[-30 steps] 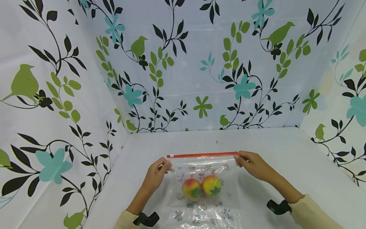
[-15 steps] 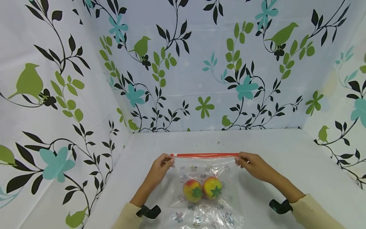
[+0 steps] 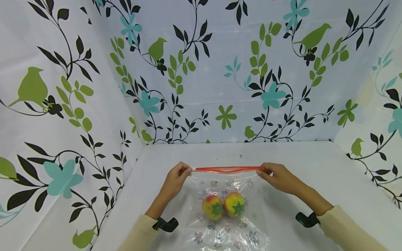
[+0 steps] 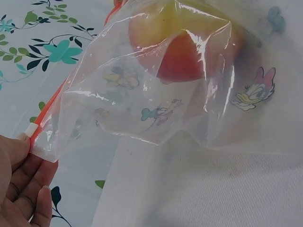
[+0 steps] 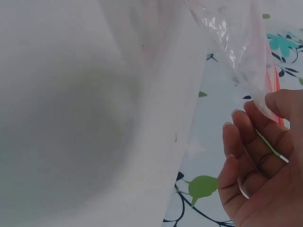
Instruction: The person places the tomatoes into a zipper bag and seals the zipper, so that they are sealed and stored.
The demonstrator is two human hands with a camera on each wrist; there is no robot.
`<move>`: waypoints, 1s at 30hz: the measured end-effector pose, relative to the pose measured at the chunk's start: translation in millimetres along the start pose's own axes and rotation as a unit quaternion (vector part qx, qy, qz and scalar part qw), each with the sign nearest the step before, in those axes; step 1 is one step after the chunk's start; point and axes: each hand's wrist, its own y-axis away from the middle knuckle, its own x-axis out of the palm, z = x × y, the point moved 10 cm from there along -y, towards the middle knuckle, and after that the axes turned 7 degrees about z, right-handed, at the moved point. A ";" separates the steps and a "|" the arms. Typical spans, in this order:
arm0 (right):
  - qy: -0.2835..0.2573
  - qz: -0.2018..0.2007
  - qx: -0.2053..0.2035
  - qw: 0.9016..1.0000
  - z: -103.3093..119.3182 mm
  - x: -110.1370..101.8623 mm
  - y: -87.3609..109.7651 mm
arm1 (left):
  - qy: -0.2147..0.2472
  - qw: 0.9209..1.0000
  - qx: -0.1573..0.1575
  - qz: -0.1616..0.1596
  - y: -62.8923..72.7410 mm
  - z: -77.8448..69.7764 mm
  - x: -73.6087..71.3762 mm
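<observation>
A clear zipper bag [image 3: 226,226] printed with small cartoon figures hangs between my hands, its red zipper strip [image 3: 227,169] along the top. Inside lie two red-and-yellow toy fruits with green star-shaped tops, a left fruit [image 3: 213,207] and a right fruit [image 3: 234,204], side by side. My left hand [image 3: 175,179] pinches the bag's top left corner, thumb at the small white slider [image 4: 31,129]. The top right corner is pinched between thumb and finger of my right hand [image 3: 277,177]. The red strips bow slightly apart in the middle.
A white table [image 3: 169,153] lies under the bag. Behind and at both sides hang cloth walls [image 3: 201,87] printed with birds, leaves and flowers. Each wrist wears a black camera, the left camera [image 3: 166,225] and the right camera [image 3: 307,220].
My left hand has shifted slightly right and up, its thumb now at the slider end. The red strips, together at first, now part a little. My right hand keeps its corner.
</observation>
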 end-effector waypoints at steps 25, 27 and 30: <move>0.051 0.130 -0.122 0.983 151.6 84.1 -131.3 | -0.023 0.998 0.051 -0.015 -0.7 -10.1 1.9; 0.043 0.139 -0.136 0.980 163.4 93.0 -135.8 | -0.022 0.998 0.052 -0.009 -0.9 -9.6 2.0; 0.035 0.135 -0.152 0.979 173.3 101.9 -140.2 | -0.019 0.999 0.047 -0.004 -0.8 -7.7 0.9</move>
